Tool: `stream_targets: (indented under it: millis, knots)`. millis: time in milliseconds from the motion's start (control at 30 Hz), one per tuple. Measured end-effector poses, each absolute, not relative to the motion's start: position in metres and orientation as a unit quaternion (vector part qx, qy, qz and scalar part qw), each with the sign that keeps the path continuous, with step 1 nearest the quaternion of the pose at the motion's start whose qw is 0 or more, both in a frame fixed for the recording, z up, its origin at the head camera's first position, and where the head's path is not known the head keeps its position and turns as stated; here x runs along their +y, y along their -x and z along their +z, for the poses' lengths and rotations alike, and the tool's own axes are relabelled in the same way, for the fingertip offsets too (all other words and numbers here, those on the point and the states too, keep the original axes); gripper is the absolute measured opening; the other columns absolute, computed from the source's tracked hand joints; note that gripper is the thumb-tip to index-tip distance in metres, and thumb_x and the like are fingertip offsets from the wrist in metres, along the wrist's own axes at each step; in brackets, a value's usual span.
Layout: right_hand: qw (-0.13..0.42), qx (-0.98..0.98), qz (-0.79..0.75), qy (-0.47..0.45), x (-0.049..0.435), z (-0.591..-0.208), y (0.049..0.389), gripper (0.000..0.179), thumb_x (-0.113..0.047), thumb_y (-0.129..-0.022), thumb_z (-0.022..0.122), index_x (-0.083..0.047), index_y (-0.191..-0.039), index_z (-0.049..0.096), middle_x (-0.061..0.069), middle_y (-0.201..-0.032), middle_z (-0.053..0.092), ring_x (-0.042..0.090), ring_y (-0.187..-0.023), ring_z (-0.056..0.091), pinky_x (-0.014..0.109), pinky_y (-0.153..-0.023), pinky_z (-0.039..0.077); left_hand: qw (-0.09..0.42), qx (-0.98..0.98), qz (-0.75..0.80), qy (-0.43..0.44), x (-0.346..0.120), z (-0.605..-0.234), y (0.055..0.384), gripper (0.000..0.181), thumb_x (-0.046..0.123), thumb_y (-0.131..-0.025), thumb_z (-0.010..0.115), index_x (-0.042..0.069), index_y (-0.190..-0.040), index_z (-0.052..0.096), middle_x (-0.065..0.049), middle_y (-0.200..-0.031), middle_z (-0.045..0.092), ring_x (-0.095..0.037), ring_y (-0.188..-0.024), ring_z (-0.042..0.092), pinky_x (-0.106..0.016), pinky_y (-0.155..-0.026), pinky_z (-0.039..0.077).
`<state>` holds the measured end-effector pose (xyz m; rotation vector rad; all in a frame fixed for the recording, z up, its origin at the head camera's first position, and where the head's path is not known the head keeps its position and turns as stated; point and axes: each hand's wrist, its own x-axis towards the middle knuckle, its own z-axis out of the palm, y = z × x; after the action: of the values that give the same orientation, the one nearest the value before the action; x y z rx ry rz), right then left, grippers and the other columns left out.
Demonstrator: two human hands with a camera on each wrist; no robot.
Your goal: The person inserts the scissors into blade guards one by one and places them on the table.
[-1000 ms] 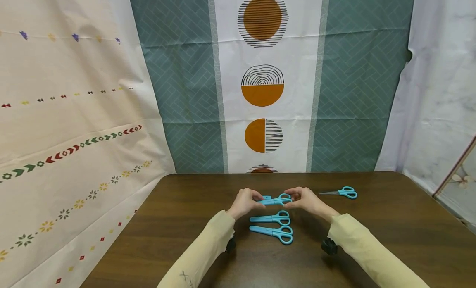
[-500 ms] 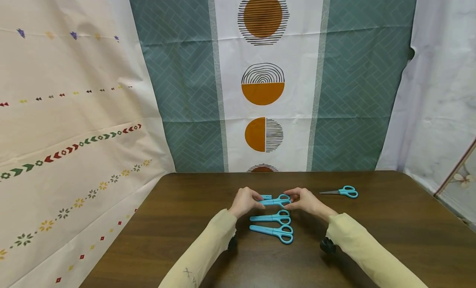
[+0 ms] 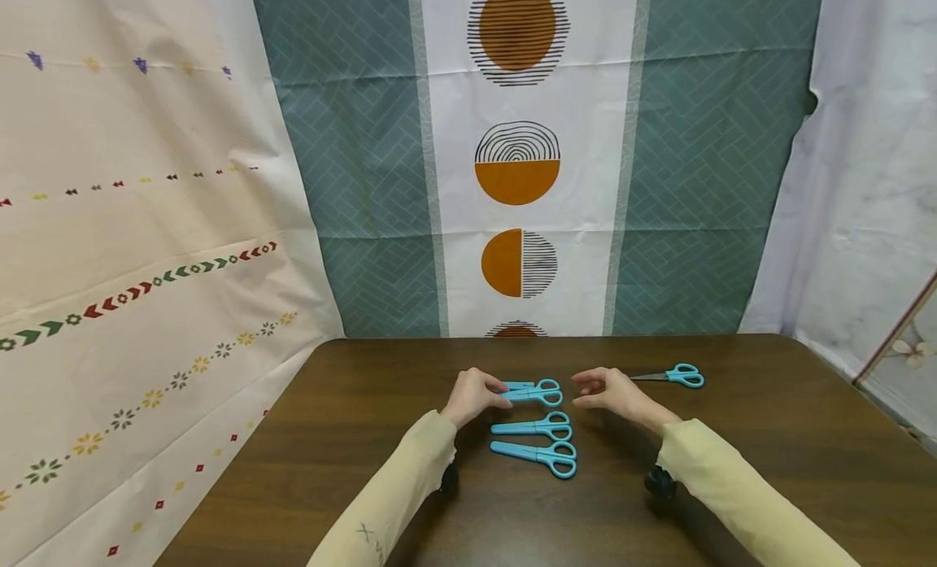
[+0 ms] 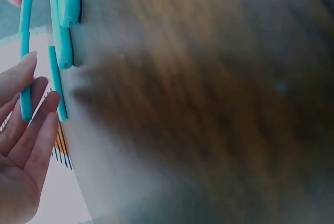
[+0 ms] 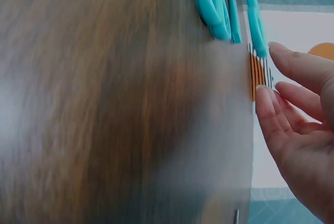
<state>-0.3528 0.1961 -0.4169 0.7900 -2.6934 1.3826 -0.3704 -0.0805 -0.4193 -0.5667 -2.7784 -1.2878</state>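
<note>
A pair of blue-handled scissors (image 3: 545, 394) with its blade in a blue cover is pinched near the cover end by my left hand (image 3: 472, 396). In the left wrist view, the thumb and fingers press the cover (image 4: 25, 104) from both sides, above the table. To the right, my right hand (image 3: 615, 396) stands apart from the handles with relaxed, slightly bent fingers and nothing between them. The right wrist view has the handle end (image 5: 255, 31) just beyond the fingertips. A loose blue cover (image 3: 520, 385) lies behind the held scissors, partly hidden.
Nearer on the brown wooden table (image 3: 351, 469) lie two covered scissors, the middle pair (image 3: 530, 428) and the front pair (image 3: 538, 454), handles to the right. Scissors with a bare blade (image 3: 684, 376) lie behind the right hand. Cloths (image 3: 373, 185) hang along the table's far edge.
My right hand has let go of the scissors' handles and moved right. My left hand has shifted slightly left with the scissors.
</note>
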Motion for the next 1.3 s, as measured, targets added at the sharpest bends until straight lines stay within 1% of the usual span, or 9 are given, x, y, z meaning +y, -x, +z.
stream_targets:
  millis: [233, 400, 500, 733, 900, 1033, 1167, 1300]
  knots:
    - [0.017, -0.866, 0.438, -0.239, 0.218, -0.411, 0.349, 0.043, -0.013, -0.08, 0.07, 0.012, -0.111, 0.055, 0.019, -0.093, 0.059, 0.022, -0.075, 0.053, 0.031, -0.066, 0.046, 0.019, -0.892, -0.408, 0.195, -0.082, -0.42, 0.369, 0.017, 0.013, -0.067, 0.081, 0.008, -0.082, 0.074, 0.0, -0.081, 0.067, -0.018, -0.085, 0.059, -0.028, -0.067, 0.048]
    - [0.037, -0.867, 0.447, -0.218, 0.235, -0.406, 0.346, 0.04, -0.012, -0.08, 0.07, 0.011, -0.11, 0.056, 0.02, -0.097, 0.059, 0.023, -0.076, 0.054, 0.028, -0.065, 0.047, 0.021, -0.894, -0.401, 0.199, -0.083, -0.419, 0.368, 0.017, 0.012, -0.067, 0.081, 0.007, -0.082, 0.074, 0.0, -0.08, 0.067, -0.019, -0.084, 0.059, -0.027, -0.066, 0.048]
    - [0.038, -0.857, 0.466, -0.216, 0.244, -0.405, 0.345, 0.041, -0.011, -0.081, 0.069, 0.012, -0.111, 0.054, 0.023, -0.101, 0.057, 0.024, -0.078, 0.056, 0.028, -0.065, 0.049, 0.023, -0.895, -0.397, 0.201, -0.084, -0.419, 0.368, 0.017, 0.012, -0.067, 0.081, 0.007, -0.081, 0.074, -0.001, -0.078, 0.067, -0.018, -0.081, 0.059, -0.027, -0.064, 0.048]
    - [0.043, -0.852, 0.48, -0.203, 0.264, -0.402, 0.341, 0.041, -0.012, -0.083, 0.067, 0.012, -0.113, 0.053, 0.026, -0.104, 0.055, 0.026, -0.08, 0.057, 0.03, -0.065, 0.05, 0.021, -0.898, -0.391, 0.2, -0.082, -0.421, 0.37, 0.017, 0.013, -0.066, 0.081, 0.008, -0.08, 0.074, 0.001, -0.077, 0.066, -0.015, -0.079, 0.058, -0.026, -0.064, 0.048]
    - [0.058, -0.865, 0.458, -0.196, 0.276, -0.401, 0.339, 0.041, -0.015, -0.083, 0.068, 0.011, -0.111, 0.055, 0.024, -0.102, 0.057, 0.025, -0.079, 0.057, 0.034, -0.063, 0.05, 0.018, -0.899, -0.391, 0.198, -0.082, -0.424, 0.372, 0.016, 0.015, -0.067, 0.081, 0.009, -0.08, 0.074, 0.002, -0.078, 0.066, -0.014, -0.078, 0.059, -0.026, -0.063, 0.048]
    - [0.072, -0.871, 0.448, -0.188, 0.285, -0.404, 0.337, 0.039, -0.015, -0.082, 0.068, 0.01, -0.109, 0.057, 0.022, -0.1, 0.059, 0.024, -0.077, 0.057, 0.033, -0.062, 0.05, 0.019, -0.9, -0.387, 0.201, -0.081, -0.425, 0.372, 0.016, 0.015, -0.067, 0.081, 0.008, -0.08, 0.074, 0.001, -0.077, 0.066, -0.014, -0.076, 0.058, -0.027, -0.062, 0.048]
    - [0.077, -0.875, 0.442, -0.181, 0.295, -0.407, 0.336, 0.038, -0.016, -0.082, 0.068, 0.009, -0.109, 0.057, 0.021, -0.1, 0.059, 0.024, -0.08, 0.057, 0.034, -0.062, 0.05, 0.023, -0.902, -0.381, 0.2, -0.079, -0.425, 0.371, 0.015, 0.014, -0.067, 0.081, 0.008, -0.079, 0.074, 0.002, -0.076, 0.065, -0.013, -0.075, 0.058, -0.026, -0.062, 0.048]
    - [0.082, -0.877, 0.441, -0.174, 0.306, -0.408, 0.335, 0.039, -0.017, -0.083, 0.068, 0.009, -0.11, 0.057, 0.02, -0.099, 0.06, 0.023, -0.078, 0.056, 0.036, -0.062, 0.049, 0.023, -0.904, -0.378, 0.199, -0.079, -0.424, 0.37, 0.015, 0.014, -0.067, 0.081, 0.008, -0.079, 0.074, 0.002, -0.077, 0.065, -0.015, -0.077, 0.058, -0.026, -0.062, 0.048]
